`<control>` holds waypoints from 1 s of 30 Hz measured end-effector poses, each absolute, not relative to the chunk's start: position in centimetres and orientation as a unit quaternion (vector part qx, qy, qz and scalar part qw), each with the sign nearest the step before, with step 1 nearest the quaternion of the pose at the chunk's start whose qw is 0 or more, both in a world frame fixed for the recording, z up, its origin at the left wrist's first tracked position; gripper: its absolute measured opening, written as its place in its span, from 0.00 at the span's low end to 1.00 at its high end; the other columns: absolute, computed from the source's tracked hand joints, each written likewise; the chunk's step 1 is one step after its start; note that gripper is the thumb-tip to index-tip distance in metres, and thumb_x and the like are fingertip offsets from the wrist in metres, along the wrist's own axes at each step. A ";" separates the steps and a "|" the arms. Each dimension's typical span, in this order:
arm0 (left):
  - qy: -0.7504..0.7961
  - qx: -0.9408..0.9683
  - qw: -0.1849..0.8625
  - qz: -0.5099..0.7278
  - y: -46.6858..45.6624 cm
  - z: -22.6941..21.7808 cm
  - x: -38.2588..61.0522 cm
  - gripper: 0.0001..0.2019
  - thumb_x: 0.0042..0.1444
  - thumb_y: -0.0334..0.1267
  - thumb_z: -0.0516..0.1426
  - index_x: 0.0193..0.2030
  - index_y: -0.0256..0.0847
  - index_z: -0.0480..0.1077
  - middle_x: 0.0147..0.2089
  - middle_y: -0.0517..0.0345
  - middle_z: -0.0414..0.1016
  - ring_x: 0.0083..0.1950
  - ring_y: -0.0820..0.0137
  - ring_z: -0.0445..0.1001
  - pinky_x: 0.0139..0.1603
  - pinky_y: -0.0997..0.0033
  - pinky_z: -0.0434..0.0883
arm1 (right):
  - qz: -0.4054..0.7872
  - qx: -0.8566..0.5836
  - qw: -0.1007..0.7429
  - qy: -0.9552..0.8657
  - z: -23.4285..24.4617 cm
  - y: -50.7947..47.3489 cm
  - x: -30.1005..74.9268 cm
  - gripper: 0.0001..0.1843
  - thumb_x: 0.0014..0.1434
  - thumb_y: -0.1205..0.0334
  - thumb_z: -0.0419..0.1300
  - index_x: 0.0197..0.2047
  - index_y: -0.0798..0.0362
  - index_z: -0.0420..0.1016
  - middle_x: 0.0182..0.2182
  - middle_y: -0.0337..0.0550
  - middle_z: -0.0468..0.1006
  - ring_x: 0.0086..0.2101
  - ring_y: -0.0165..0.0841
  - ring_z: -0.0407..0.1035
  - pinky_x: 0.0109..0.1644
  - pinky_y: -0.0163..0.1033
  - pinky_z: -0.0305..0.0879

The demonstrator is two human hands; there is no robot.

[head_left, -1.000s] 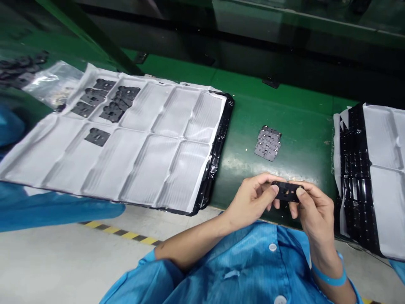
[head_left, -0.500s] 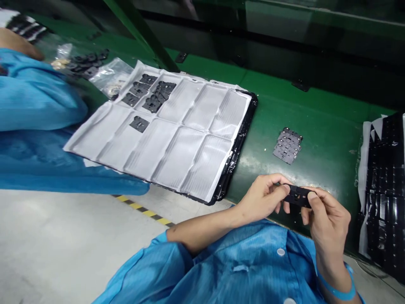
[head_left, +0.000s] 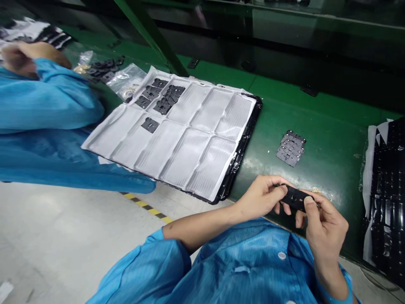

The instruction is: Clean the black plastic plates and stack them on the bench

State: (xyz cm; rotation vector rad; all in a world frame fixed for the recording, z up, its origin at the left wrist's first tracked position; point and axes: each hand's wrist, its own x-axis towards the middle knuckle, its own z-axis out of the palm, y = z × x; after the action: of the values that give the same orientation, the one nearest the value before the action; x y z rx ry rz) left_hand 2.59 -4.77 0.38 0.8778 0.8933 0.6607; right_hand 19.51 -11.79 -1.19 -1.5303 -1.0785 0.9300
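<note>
Close to the near edge of the green tabletop (head_left: 332, 139), both of the person's hands hold one small black part (head_left: 295, 198) just above the surface. The left hand (head_left: 262, 198) has its grip pinching the part's left end between thumb and forefinger, the other fingers curled under. The right hand (head_left: 325, 228) has its grip pinching the right end, with the thumb pressed on top. The part is flat, has cut-outs, and lies roughly level between the two hands.

Farther out on the tabletop, well apart from the hands, sits a short fanned stack of black parts (head_left: 291, 147) of the same kind. To the left lies a white tray (head_left: 177, 139) with rows of shallow compartments, resting on a black tray whose edge shows along its right side. Its far-left compartments hold several black pieces (head_left: 164, 99), and one single piece (head_left: 149, 124) lies alone in a compartment nearer. Beyond the tray's far-left corner are clear plastic bags (head_left: 123, 80) and more loose dark pieces.

At the left a co-worker's blue sleeve (head_left: 47, 105) overlaps the tray's left end. At the right edge stands a pile of black trays (head_left: 386, 190) lined with white sheet.
</note>
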 end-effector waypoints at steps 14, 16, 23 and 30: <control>0.415 0.646 0.607 0.205 -2.8 1.1 -0.8 0.14 0.68 0.41 0.58 0.41 0.36 0.84 0.37 0.52 0.83 0.35 0.69 0.80 0.36 0.73 0.76 | 0.410 -0.599 0.485 -0.488 -0.7 -11.2 17.7 0.14 0.74 0.60 0.57 0.45 0.53 0.85 0.28 0.36 0.76 0.16 0.25 0.70 0.22 0.32 0.68; 0.398 0.720 0.542 0.169 -1.4 1.6 -1.7 0.12 0.68 0.39 0.59 0.42 0.39 0.84 0.38 0.54 0.83 0.38 0.68 0.80 0.39 0.72 0.74 | 0.405 -0.599 0.468 -0.508 -1.0 -11.1 17.6 0.14 0.74 0.61 0.57 0.49 0.53 0.85 0.28 0.36 0.76 0.18 0.26 0.71 0.26 0.33 0.71; 0.436 0.784 0.420 0.137 4.3 1.9 -1.1 0.03 0.63 0.33 0.61 0.40 0.40 0.77 0.34 0.59 0.82 0.35 0.68 0.79 0.40 0.71 0.72 | 0.352 -0.640 0.439 -0.522 -2.6 -12.0 19.0 0.16 0.73 0.59 0.60 0.60 0.52 0.80 0.34 0.38 0.80 0.22 0.26 0.68 0.28 0.34 0.68; 0.446 0.775 0.431 0.121 7.6 0.0 1.0 0.06 0.63 0.25 0.60 0.37 0.39 0.73 0.27 0.62 0.78 0.30 0.70 0.78 0.38 0.70 0.73 | 0.323 -0.655 0.433 -0.529 -3.4 -12.7 20.1 0.13 0.73 0.58 0.61 0.53 0.53 0.85 0.27 0.39 0.81 0.24 0.30 0.73 0.29 0.35 0.70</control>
State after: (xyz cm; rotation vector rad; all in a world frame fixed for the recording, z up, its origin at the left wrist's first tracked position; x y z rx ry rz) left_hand 1.01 7.62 0.03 1.9319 1.1125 0.3010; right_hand 20.15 -12.70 -3.43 -1.6305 -1.3171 0.8042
